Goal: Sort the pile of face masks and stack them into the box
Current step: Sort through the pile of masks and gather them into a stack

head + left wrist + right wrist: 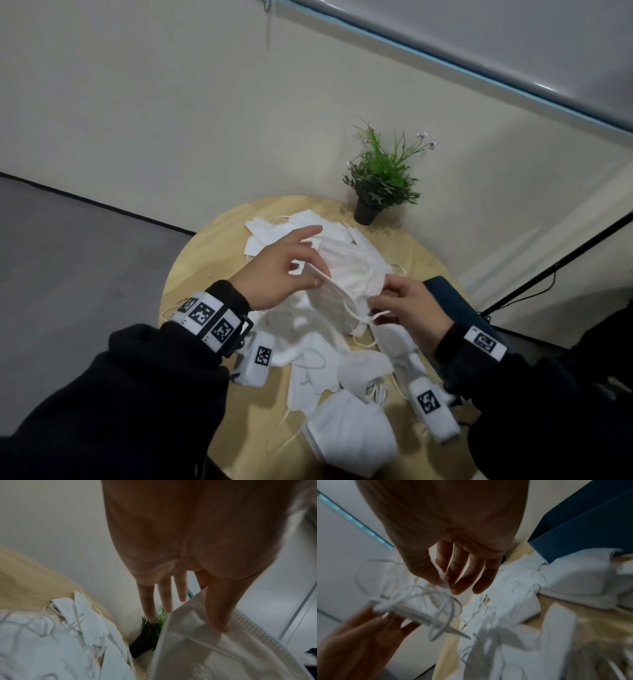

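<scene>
I hold one white face mask [346, 274] in the air above the pile of white masks [329, 363] on the round wooden table [205, 260]. My left hand [318, 277] pinches its left edge between thumb and forefinger, the other fingers spread out. In the left wrist view the thumb [221, 626] lies on the mask [214, 655]. My right hand [383, 301] pinches the mask's right end by its ear loop. In the blurred right wrist view the fingers [447, 584] nip a white strip, with the mask [412, 612] edge-on below. A dark blue box [445, 294] stands behind my right hand.
A small potted plant [380, 174] stands at the table's far edge by the wall. Loose masks spread from the far side [274, 229] to the near edge [352, 435]. A black cable and pole run along the floor at right [548, 274].
</scene>
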